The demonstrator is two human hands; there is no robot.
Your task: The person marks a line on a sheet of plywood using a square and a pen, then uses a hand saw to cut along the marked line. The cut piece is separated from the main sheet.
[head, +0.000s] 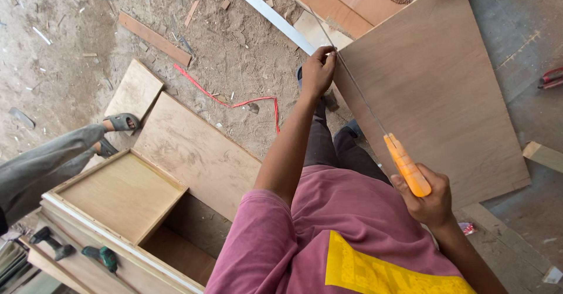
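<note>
**Handsaw at the edge of a plywood sheet**

The right hand [431,200] is wrapped in a closed fist around the orange plastic handle of a handsaw [406,166], at about five o'clock in the view. The saw's thin steel blade runs up toward eleven o'clock along the left edge of a large tan plywood sheet [434,88], which fills the two o'clock area. The left hand [318,72] sits near twelve o'clock at the sheet's top corner, fingers curled and pinching the edge right beside the blade's tip; whether the thumb touches the blade is hard to tell from this angle.

The main risk, as I judge it, is to that left hand: it lies so close to the teeth that a skipped or jumping stroke could catch the fingers. The sheet also appears held by hand only, so it could shift and bind the blade.

Counted: one handsaw, one large sheet in hand, two flat boards [196,153] on the sandy ground at nine o'clock, one open-topped wooden box frame [120,194] at seven o'clock, two power drills [53,244] beside it, one red cord [234,102], and one other person's sandalled foot [120,122].
</note>
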